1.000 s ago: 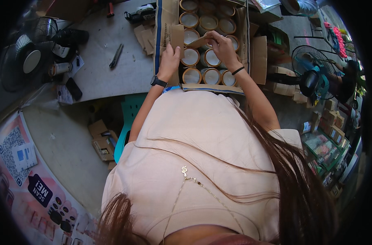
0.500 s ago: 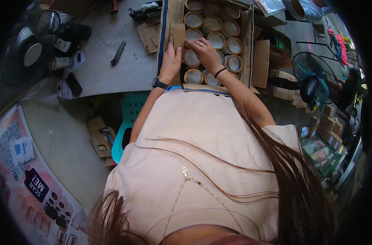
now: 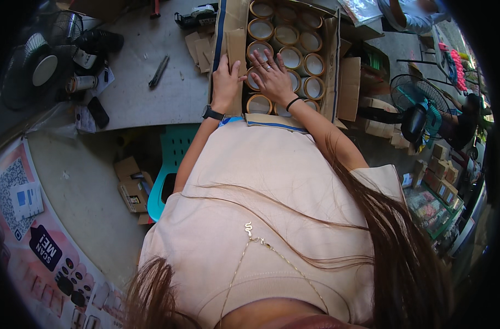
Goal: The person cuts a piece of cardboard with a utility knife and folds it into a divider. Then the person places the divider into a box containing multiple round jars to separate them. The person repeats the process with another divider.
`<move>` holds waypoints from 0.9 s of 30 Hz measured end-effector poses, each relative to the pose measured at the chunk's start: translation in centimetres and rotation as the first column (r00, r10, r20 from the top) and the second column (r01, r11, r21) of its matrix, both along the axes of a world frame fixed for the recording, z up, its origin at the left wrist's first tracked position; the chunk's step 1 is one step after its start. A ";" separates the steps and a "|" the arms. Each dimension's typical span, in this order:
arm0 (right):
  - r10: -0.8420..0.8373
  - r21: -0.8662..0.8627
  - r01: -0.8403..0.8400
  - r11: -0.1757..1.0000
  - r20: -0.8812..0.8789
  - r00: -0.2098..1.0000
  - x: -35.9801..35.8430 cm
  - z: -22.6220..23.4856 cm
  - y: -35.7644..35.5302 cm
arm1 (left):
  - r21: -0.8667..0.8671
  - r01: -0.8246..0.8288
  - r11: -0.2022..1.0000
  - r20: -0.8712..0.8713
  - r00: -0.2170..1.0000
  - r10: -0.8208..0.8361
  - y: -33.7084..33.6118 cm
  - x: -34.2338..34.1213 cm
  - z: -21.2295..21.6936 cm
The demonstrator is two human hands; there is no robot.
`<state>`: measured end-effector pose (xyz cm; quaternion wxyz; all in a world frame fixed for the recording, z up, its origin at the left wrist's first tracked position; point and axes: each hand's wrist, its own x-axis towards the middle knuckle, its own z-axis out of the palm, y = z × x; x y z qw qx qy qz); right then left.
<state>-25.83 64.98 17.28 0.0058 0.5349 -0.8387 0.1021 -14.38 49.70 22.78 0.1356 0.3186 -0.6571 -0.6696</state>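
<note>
A: What surrounds the box (image 3: 338, 66)?
B: Cardboard scraps (image 3: 199, 48), a knife (image 3: 158, 71), a fan (image 3: 420, 107).
A: Hands?
B: Left hand (image 3: 226, 82) flat on a divider (image 3: 237, 49); right hand (image 3: 273, 77) spread open over tape rolls (image 3: 294, 38) inside.

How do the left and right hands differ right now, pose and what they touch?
The left hand lies along the cardboard divider strip at the box's left side, while the right hand spreads flat over the tape rolls. The left wrist carries a dark watch; the right wrist has a thin black band, with a ring on one finger. Both are palm down, inside the open cardboard box, close together.
</note>
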 end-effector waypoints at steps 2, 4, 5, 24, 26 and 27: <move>0.039 0.007 -0.039 0.999 -0.021 0.999 -0.5 0.0 -0.2 | -0.045 -0.001 0.999 -0.008 1.000 0.000 0.2 0.0 -0.4; 0.030 0.010 -0.030 0.999 0.032 0.999 -1.3 0.7 -0.4 | -0.082 0.030 0.996 0.003 1.000 -0.030 0.2 -0.4 -0.7; 0.007 0.014 -0.009 1.000 0.104 0.995 -1.8 2.0 -0.8 | -0.093 0.056 0.994 0.027 0.998 -0.054 0.3 -0.2 -0.8; 0.018 -0.351 0.044 0.935 0.172 0.985 -10.5 8.6 -1.1 | -0.444 0.721 0.532 0.501 0.692 -0.519 -5.8 -10.1 -6.1; -0.020 -0.363 0.083 0.928 0.174 0.984 -9.8 7.1 -1.0 | -0.340 0.723 0.602 0.512 0.679 -0.526 -4.9 -11.4 -3.9; -0.037 -0.370 0.102 0.923 0.177 0.984 -9.6 6.6 -0.9 | -0.236 0.676 0.698 0.530 0.692 -0.491 -4.2 -11.7 -1.5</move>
